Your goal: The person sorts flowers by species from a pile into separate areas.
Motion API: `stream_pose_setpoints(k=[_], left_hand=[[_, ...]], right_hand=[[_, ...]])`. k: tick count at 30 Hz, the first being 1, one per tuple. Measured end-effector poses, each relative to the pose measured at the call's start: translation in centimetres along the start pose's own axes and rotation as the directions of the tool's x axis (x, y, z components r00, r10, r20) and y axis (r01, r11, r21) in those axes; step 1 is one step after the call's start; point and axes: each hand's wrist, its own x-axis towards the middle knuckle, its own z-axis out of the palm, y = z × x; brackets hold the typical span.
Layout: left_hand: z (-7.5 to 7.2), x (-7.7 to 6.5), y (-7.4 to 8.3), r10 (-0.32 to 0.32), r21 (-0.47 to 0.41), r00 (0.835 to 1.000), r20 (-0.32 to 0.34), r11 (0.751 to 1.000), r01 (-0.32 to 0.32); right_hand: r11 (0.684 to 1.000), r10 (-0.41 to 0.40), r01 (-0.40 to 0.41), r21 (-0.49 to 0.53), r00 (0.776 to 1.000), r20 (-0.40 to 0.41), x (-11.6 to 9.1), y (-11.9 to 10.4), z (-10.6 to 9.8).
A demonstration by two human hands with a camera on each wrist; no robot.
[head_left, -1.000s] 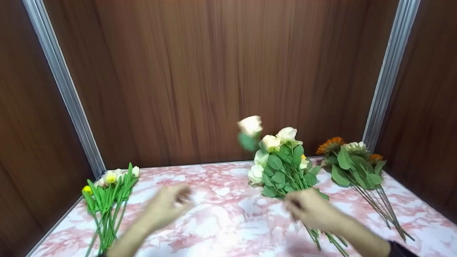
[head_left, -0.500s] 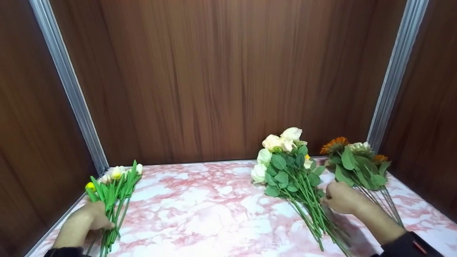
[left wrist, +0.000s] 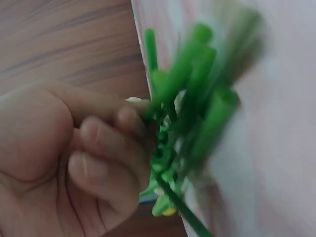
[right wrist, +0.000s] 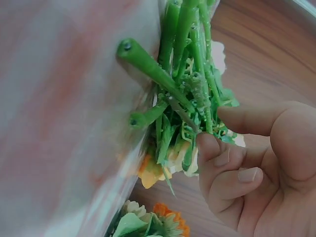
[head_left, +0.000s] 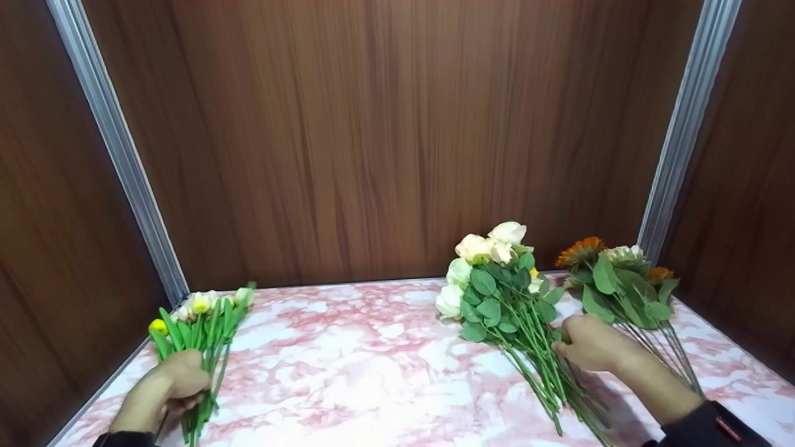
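At the left, my left hand (head_left: 179,377) grips the green stems of a bunch of tulips (head_left: 200,304), below their white and yellow blooms. Its curled fingers press against the stems (left wrist: 190,81) in the left wrist view, where the cut ends are blurred. Right of centre lie cream and pale green roses (head_left: 473,248), heads toward the back wall. My right hand (head_left: 593,343) is at the right side of their stems (head_left: 546,360). In the right wrist view, its thumb and curled fingers (right wrist: 234,158) close around a thin rose stem at the bunch's edge.
Orange and white flowers (head_left: 612,279) with broad leaves lie at the far right, stems running beneath my right forearm. The pink-and-white marbled table (head_left: 366,360) spans between the bunches. Brown wood-grain panels (head_left: 348,136) enclose the back and sides.
A cream rose seen in the air is now on the rose bunch. My left hand has moved left to the tulips and shifted them slightly; my right hand has moved right, to the rose stems' outer side.
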Motion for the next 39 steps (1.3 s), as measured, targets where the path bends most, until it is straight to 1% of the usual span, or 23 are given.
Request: stream_pose_setpoints(k=[2, 4, 7, 9, 11, 13, 15, 17, 19, 22, 25, 27, 29, 30, 33, 35, 37, 39], left_hand=[[0.1, -0.2, 1.2, -0.003, -0.066, 1.000, -0.018, 0.998, 0.002], [0.1, -0.3, 2.6, 0.005, -0.126, 0.999, -0.041, 0.992, -0.010], [0.4, -0.6, 5.1, 0.049, -0.189, 0.994, -0.096, 0.980, -0.066], [1.2, -0.8, 7.1, 0.083, -0.243, 0.989, -0.124, 0.964, -0.111], [2.8, -1.0, 9.3, 0.133, -0.285, 0.982, -0.132, 0.944, -0.166], [4.8, -1.2, 11.3, 0.183, -0.310, 0.977, -0.109, 0.928, -0.209], [7.0, -1.6, 13.1, 0.236, -0.339, 0.971, -0.041, 0.911, -0.235], [8.9, -1.9, 14.4, 0.283, -0.347, 0.959, 0.031, 0.902, -0.255], [10.1, -2.1, 15.4, 0.313, -0.357, 0.944, 0.106, 0.898, -0.258], [11.0, -2.0, 16.2, 0.334, -0.343, 0.929, 0.160, 0.901, -0.265], [11.1, -1.5, 16.4, 0.335, -0.333, 0.924, 0.185, 0.906, -0.262], [11.0, -1.2, 16.3, 0.330, -0.326, 0.925, 0.191, 0.910, -0.257], [11.0, -0.9, 16.2, 0.320, -0.308, 0.928, 0.189, 0.917, -0.254], [11.0, -0.7, 16.1, 0.322, -0.291, 0.929, 0.182, 0.920, -0.262], [10.9, -0.4, 15.9, 0.293, -0.259, 0.941, 0.169, 0.934, -0.244], [10.7, -0.2, 15.8, 0.266, -0.261, 0.952, 0.155, 0.940, -0.220], [10.1, -0.1, 15.5, 0.240, -0.268, 0.962, 0.131, 0.943, -0.198], [9.0, 0.1, 14.9, 0.218, -0.249, 0.973, 0.080, 0.949, -0.193]], right_hand=[[1.000, 0.003, -0.003, -0.006, 1.000, -0.003, -0.1, -0.2, -0.1], [1.000, -0.001, 0.001, -0.012, 1.000, -0.006, -0.1, -0.4, -0.1], [1.000, -0.014, 0.013, -0.019, 1.000, -0.019, -0.2, -0.8, -0.2], [0.999, -0.030, 0.029, -0.026, 0.999, -0.040, -0.3, -1.1, -0.4], [0.999, -0.040, 0.039, -0.020, 0.998, -0.055, -0.5, -1.7, -0.6], [0.999, -0.050, 0.049, -0.011, 0.996, -0.073, -0.7, -2.5, -0.7], [0.998, -0.061, 0.061, -0.002, 0.994, -0.087, -0.8, -3.5, -0.9], [0.996, -0.088, 0.089, 0.004, 0.991, -0.100, -1.1, -4.7, -1.0], [0.993, -0.115, 0.115, -0.001, 0.986, -0.117, -1.4, -5.9, -1.2], [0.988, -0.153, 0.154, -0.004, 0.978, -0.140, -2.1, -7.5, -1.4], [0.984, -0.175, 0.177, -0.003, 0.970, -0.168, -2.7, -8.5, -1.6], [0.981, -0.190, 0.193, 0.000, 0.964, -0.187, -3.0, -8.9, -1.6], [0.978, -0.202, 0.207, 0.001, 0.958, -0.205, -3.2, -9.1, -1.6], [0.978, -0.205, 0.210, 0.002, 0.956, -0.210, -3.3, -9.2, -1.6], [0.975, -0.213, 0.221, 0.014, 0.954, -0.209, -3.4, -9.2, -1.6], [0.977, -0.206, 0.214, 0.021, 0.958, -0.197, -3.5, -9.1, -1.6], [0.977, -0.202, 0.210, 0.021, 0.960, -0.192, -3.6, -9.1, -1.7], [0.978, -0.198, 0.205, 0.021, 0.961, -0.192, -3.6, -9.0, -1.9]])
